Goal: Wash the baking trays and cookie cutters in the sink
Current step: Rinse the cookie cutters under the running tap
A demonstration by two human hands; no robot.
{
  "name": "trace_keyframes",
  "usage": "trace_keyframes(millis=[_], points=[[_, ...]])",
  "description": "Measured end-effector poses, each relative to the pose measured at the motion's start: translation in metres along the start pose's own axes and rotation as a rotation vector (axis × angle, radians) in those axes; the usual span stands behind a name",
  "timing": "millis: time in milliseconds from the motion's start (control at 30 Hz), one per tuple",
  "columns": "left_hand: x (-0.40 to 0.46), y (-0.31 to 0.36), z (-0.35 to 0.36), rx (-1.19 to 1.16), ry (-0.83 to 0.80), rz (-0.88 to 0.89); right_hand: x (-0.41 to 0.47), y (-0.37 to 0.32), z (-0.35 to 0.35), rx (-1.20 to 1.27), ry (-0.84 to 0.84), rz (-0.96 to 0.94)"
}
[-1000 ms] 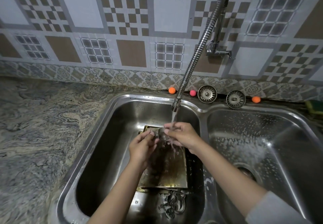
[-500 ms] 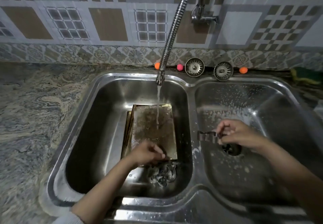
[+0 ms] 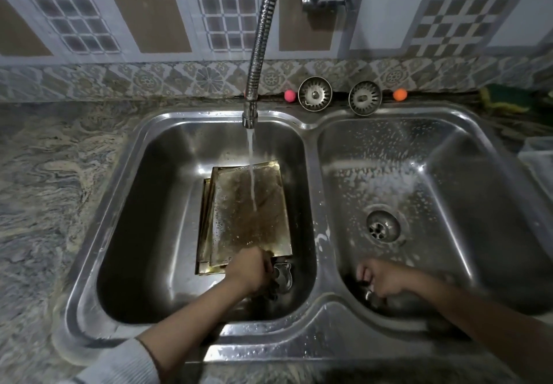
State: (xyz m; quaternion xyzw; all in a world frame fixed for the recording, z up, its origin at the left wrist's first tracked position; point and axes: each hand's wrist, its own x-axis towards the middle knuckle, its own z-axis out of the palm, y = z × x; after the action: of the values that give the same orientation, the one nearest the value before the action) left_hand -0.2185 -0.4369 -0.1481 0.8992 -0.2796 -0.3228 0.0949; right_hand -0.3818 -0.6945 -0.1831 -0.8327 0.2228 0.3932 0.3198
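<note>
- Running from the faucet (image 3: 250, 114) near the top centre of the frame, a stream of water (image 3: 252, 174) falls onto the stained baking trays (image 3: 248, 213), which lie stacked flat on the floor of the left basin (image 3: 167, 204) of a double steel sink.
- At the lower edge of the trays, the left hand (image 3: 250, 270) reaches down into the left basin with its fingers curled over a pile of metal cookie cutters (image 3: 282, 276); its grip appears clenched on one of them, though the fingertips are hidden.
- In the right basin (image 3: 449, 189), lower centre-right of the frame, the right hand (image 3: 381, 279) is low against the near wall, fingers curled around a small metal cookie cutter (image 3: 368, 294) that is blurred and mostly covered.
- Soap suds speckle the walls of the right basin around its open drain (image 3: 383, 226).
- Along the back rim, two sink strainers (image 3: 315, 94) stand on edge against the tiled wall, with a pink ball (image 3: 289, 95) to their left and an orange ball (image 3: 399, 94) to their right.
- A green and yellow sponge (image 3: 502, 99) lies at the upper right on the marbled bench (image 3: 45, 189).
</note>
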Motion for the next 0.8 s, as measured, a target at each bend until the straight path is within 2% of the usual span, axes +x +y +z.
trace_keyframes(millis=[133, 400, 567, 667, 733, 800], points=[[-0.001, 0.002, 0.003, 0.049, 0.016, -0.024, -0.003, -0.004, -0.013, 0.097, 0.004, -0.029], [-0.008, 0.007, -0.001, 0.099, 0.075, -0.025, -0.036, -0.024, -0.053, 0.224, 0.273, -0.16], [-0.017, 0.005, -0.022, -0.044, 0.197, 0.014, -0.067, -0.054, -0.076, 0.319, 0.466, -0.269], [-0.018, 0.005, -0.04, -0.156, 0.319, 0.043, -0.078, -0.088, -0.079, 0.402, 0.651, -0.423], [-0.017, 0.008, -0.054, -0.257, 0.381, 0.075, -0.08, -0.114, -0.079, 0.491, 0.663, -0.522], [-0.013, 0.01, -0.067, -0.349, 0.431, 0.09, -0.074, -0.136, -0.077, 0.511, 0.577, -0.602]])
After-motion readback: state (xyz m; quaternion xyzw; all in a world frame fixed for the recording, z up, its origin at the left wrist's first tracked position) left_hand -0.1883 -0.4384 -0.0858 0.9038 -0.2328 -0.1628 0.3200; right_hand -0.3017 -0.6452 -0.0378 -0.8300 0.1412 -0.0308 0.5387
